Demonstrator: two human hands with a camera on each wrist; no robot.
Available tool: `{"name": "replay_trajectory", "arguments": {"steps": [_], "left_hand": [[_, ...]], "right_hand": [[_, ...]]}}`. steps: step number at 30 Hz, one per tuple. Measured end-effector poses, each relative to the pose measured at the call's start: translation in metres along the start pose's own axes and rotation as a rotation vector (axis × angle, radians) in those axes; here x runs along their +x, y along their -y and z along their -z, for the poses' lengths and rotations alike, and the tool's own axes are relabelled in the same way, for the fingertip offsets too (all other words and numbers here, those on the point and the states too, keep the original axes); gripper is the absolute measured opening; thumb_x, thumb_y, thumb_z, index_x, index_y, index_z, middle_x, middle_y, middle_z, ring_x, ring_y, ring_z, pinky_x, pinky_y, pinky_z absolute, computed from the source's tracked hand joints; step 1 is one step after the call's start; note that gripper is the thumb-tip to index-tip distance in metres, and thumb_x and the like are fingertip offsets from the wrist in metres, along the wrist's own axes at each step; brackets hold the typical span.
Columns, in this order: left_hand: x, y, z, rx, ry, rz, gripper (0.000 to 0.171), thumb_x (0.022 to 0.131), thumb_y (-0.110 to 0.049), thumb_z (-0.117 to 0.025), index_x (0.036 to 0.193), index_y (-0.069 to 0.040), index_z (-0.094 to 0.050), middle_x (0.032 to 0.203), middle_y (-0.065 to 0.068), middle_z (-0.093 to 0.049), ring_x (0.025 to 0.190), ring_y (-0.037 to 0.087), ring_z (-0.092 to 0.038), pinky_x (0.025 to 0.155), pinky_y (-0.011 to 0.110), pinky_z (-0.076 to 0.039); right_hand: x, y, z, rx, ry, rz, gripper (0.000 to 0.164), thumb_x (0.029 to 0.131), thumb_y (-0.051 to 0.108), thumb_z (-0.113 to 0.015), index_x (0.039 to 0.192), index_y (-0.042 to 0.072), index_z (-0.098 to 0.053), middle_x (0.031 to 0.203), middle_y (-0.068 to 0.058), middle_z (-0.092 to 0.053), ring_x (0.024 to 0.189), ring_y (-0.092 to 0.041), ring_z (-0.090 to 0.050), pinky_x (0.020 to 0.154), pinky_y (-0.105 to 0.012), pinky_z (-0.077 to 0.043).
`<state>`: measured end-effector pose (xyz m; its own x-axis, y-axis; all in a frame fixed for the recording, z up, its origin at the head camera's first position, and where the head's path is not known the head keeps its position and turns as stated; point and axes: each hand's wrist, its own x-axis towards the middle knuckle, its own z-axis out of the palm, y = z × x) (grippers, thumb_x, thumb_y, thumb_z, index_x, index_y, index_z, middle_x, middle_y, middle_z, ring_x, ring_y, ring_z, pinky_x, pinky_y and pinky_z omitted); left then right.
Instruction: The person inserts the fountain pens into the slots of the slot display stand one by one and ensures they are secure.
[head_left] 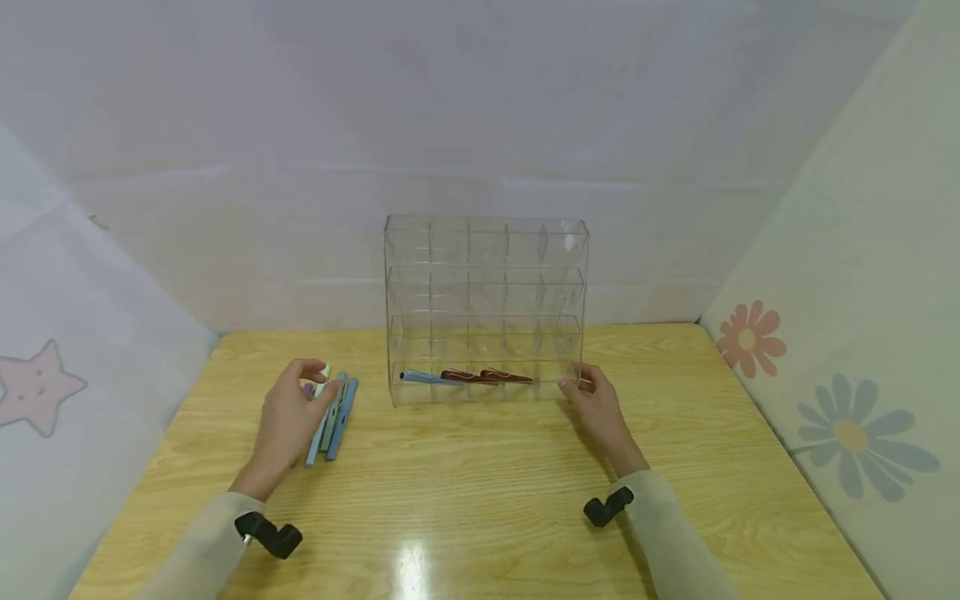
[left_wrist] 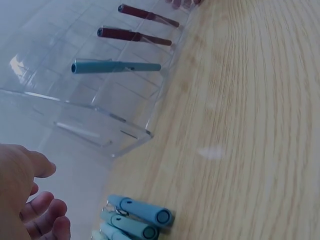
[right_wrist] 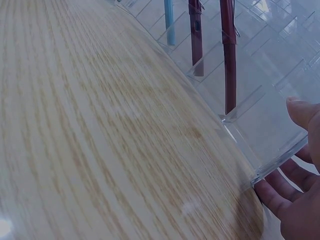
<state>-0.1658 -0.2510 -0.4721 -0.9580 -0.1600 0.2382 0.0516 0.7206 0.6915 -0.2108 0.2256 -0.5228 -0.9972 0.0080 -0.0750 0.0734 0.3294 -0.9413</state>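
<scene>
A clear plastic pen rack (head_left: 487, 292) with rows of compartments stands upright at the back of the table. In its bottom row lie one light blue pen (head_left: 420, 377) and two dark red pens (left_wrist: 120, 34). My right hand (head_left: 600, 412) holds the rack's lower right edge, thumb in front and fingers round the side. My left hand (head_left: 281, 425) hovers over a small bunch of pens (head_left: 342, 421) in blue, green and pale shades, left of the rack. Its fingers are loosely bent, with nothing between them in the left wrist view.
The wooden table (head_left: 465, 500) carries the rack and the loose pens. A white sheet (head_left: 300, 167) hangs behind it. Patterned side sheets stand at left and right, the right one with flowers (head_left: 851, 437).
</scene>
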Motion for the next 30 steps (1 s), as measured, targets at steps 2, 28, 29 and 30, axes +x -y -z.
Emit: {"name": "replay_trajectory", "arguments": {"steps": [2, 28, 29, 30], "left_hand": [[0.001, 0.004, 0.001, 0.012, -0.006, 0.003, 0.045, 0.105, -0.034, -0.07, 0.136, -0.002, -0.06, 0.118, 0.017, -0.069, 0.077, 0.013, -0.058, 0.059, 0.024, -0.047], [0.008, 0.057, 0.008, 0.162, 0.101, 0.189, 0.048, 0.109, -0.038, -0.059, 0.136, 0.002, -0.063, 0.129, 0.025, -0.064, 0.097, 0.034, -0.067, 0.067, 0.029, -0.046], [0.008, 0.058, 0.008, 0.159, 0.108, 0.19, 0.048, 0.109, -0.037, -0.059, 0.136, 0.002, -0.062, 0.129, 0.026, -0.064, 0.098, 0.034, -0.066, 0.067, 0.029, -0.046], [0.008, 0.059, 0.007, 0.159, 0.113, 0.19, 0.047, 0.109, -0.036, -0.059, 0.136, 0.002, -0.062, 0.129, 0.026, -0.065, 0.098, 0.035, -0.066, 0.067, 0.029, -0.046]], "right_hand": [[0.0, 0.0, 0.0, -0.003, -0.006, 0.002, 0.067, 0.106, 0.043, -0.066, 0.157, 0.005, -0.042, 0.16, -0.017, -0.047, 0.143, -0.037, -0.053, 0.11, -0.049, -0.052], [0.0, -0.001, -0.001, 0.011, 0.005, 0.019, 0.071, 0.106, 0.046, -0.065, 0.157, 0.004, -0.041, 0.157, -0.019, -0.05, 0.14, -0.036, -0.055, 0.109, -0.046, -0.052], [0.0, -0.001, -0.002, 0.012, 0.007, 0.017, 0.071, 0.106, 0.047, -0.065, 0.158, 0.004, -0.041, 0.157, -0.018, -0.05, 0.141, -0.036, -0.054, 0.109, -0.046, -0.052], [0.0, -0.002, -0.002, 0.012, 0.009, 0.015, 0.071, 0.106, 0.047, -0.065, 0.158, 0.004, -0.04, 0.157, -0.018, -0.05, 0.141, -0.036, -0.054, 0.109, -0.046, -0.052]]}}
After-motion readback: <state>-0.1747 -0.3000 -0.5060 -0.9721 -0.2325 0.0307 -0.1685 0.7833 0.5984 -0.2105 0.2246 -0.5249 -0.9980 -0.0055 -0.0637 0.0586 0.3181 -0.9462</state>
